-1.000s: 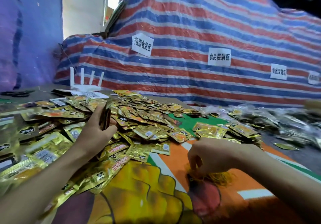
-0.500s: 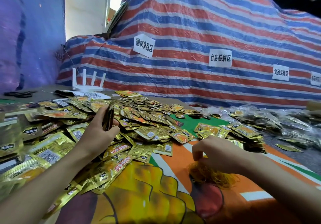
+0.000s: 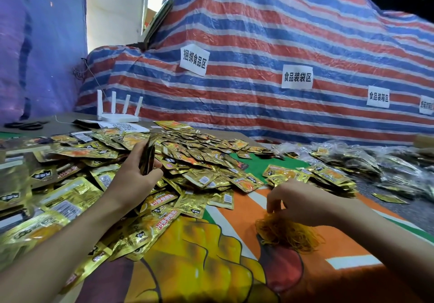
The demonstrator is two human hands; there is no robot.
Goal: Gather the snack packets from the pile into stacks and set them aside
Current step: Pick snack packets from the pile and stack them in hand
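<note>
A wide pile of gold snack packets [image 3: 192,161] covers the left and middle of the table. My left hand [image 3: 133,175] grips a small stack of packets [image 3: 148,156] held upright on edge above the pile. My right hand [image 3: 298,203] hovers over a tangle of yellow rubber bands [image 3: 286,234] on the orange mat, its fingertips pinching at some of the bands. A few loose packets [image 3: 326,173] lie just beyond the right hand.
A colourful printed mat [image 3: 211,267] covers the near table. Clear bags of packed packets [image 3: 380,161] heap at the right. A white router [image 3: 118,112] and black scissors [image 3: 25,125] sit at the back left. A striped tarp [image 3: 270,44] with paper labels rises behind.
My right hand has lifted slightly off the rubber bands, fingers now pulling at strands. My left hand still holds the stack upright, barely moved.
</note>
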